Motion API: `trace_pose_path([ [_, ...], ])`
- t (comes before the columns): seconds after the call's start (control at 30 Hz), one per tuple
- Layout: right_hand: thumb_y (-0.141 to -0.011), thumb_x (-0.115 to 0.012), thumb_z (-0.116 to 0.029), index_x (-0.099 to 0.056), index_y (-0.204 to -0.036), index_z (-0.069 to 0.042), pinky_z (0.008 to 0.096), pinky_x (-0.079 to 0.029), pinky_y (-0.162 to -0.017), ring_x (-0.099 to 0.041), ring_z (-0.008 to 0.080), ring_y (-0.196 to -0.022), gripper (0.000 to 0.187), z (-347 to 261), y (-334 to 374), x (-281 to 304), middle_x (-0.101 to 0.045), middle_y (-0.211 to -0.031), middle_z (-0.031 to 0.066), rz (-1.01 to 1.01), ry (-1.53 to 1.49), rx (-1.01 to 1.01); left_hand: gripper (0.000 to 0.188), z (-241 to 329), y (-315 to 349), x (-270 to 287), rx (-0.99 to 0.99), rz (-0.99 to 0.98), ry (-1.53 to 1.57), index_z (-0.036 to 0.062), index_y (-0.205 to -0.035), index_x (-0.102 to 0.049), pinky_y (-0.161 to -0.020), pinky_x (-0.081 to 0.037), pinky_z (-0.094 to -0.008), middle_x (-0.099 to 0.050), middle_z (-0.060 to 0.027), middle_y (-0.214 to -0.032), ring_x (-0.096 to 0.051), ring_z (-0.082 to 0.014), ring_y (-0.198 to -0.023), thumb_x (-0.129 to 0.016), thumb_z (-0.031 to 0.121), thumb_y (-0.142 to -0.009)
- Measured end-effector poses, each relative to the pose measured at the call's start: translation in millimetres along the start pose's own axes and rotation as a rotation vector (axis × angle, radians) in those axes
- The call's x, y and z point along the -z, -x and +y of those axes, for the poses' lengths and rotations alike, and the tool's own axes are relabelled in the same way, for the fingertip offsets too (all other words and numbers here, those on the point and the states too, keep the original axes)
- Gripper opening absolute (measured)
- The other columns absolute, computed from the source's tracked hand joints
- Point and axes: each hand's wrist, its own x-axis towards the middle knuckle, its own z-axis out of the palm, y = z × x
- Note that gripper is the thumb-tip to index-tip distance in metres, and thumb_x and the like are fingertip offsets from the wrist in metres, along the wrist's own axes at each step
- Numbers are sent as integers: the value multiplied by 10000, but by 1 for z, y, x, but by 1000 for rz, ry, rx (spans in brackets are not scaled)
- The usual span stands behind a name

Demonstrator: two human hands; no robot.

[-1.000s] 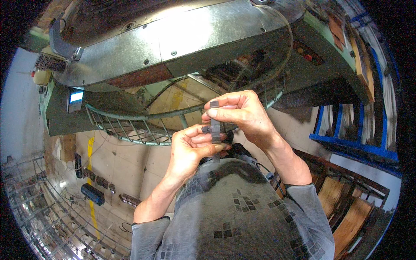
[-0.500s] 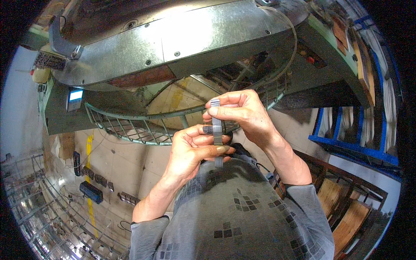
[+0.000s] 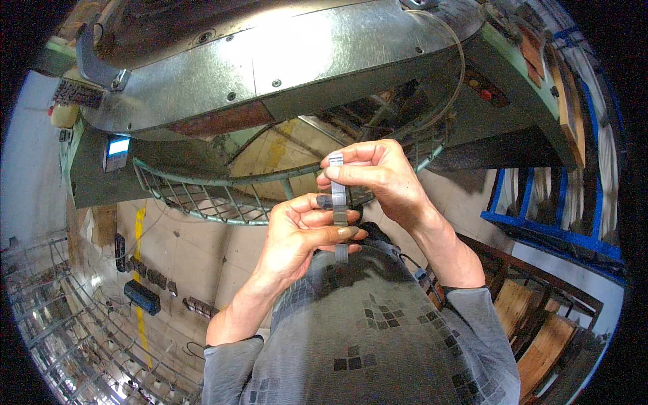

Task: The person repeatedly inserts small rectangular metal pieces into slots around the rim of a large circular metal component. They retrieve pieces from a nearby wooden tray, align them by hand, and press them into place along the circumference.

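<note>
Upright in front of my body is a narrow silvery-grey strip [image 3: 339, 199] with fine cross lines, like a row of small thin metal pieces. I cannot tell its exact kind. My right hand [image 3: 385, 177] pinches its upper end between thumb and fingers. Lower down, my left hand [image 3: 290, 233] grips it, thumb in front and fingers partly behind. A dark covering shows on a left fingertip. The strip's bottom end sticks out below my left thumb, close to my grey patterned clothing [image 3: 364, 317].
A machine with a broad metal front panel [image 3: 202, 77] spans the far side. Below it curves a green railing [image 3: 202, 212]. Blue racks [image 3: 547, 229] and wooden boards [image 3: 547, 344] stand at right. Wire racking [image 3: 61, 324] and a dark blue object [image 3: 142, 299] are at left.
The light on the strip has shifted slightly, as if it turned a little. Both hands keep almost the same place and grip.
</note>
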Motion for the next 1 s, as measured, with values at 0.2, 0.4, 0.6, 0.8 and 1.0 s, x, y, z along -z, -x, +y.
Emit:
trace_pose_path([
  [0.2,-864,-787,-166,-725,-1026,29,312,-578,-806,-729,186,-846,262,2,1,2,-754,-909,130,-6,10,19,301,-4,-3,2,17,25,-13,-20,-1099,-578,-795,-650,-450,-714,-187,-1090,-741,-332,-942,-701,-124,-845],
  [0.4,-864,-761,-211,-728,-1035,56,307,-573,-813,-717,182,-865,318,3,1,4,-755,-939,145,-8,50,20,349,-7,-1,-1,-26,23,-7,-15,-1160,-628,-734,-651,-453,-729,-184,-1051,-748,-335,-898,-690,-121,-833],
  [0.6,-894,-749,-212,-717,-1066,54,301,-574,-810,-713,171,-871,318,8,2,7,-750,-987,137,-21,22,35,347,-9,-2,-3,-21,25,-13,-19,-1163,-630,-739,-650,-447,-729,-192,-1057,-748,-331,-906,-688,-120,-836],
  [0.8,-989,-672,-225,-677,-1144,37,270,-549,-735,-670,116,-790,304,11,0,17,-738,-967,111,171,41,218,348,-19,-6,2,-229,56,-143,-45,-1178,-637,-846,-629,-403,-728,-188,-1094,-739,-288,-962,-690,-135,-846],
  [1.0,-931,-721,-129,-725,-994,-6,255,-526,-741,-656,111,-775,139,22,9,44,-727,-871,66,155,123,275,325,-27,-8,5,-488,107,-246,-61,-1176,-652,-931,-595,-368,-732,-180,-1108,-727,-253,-1010,-657,-157,-866],
])
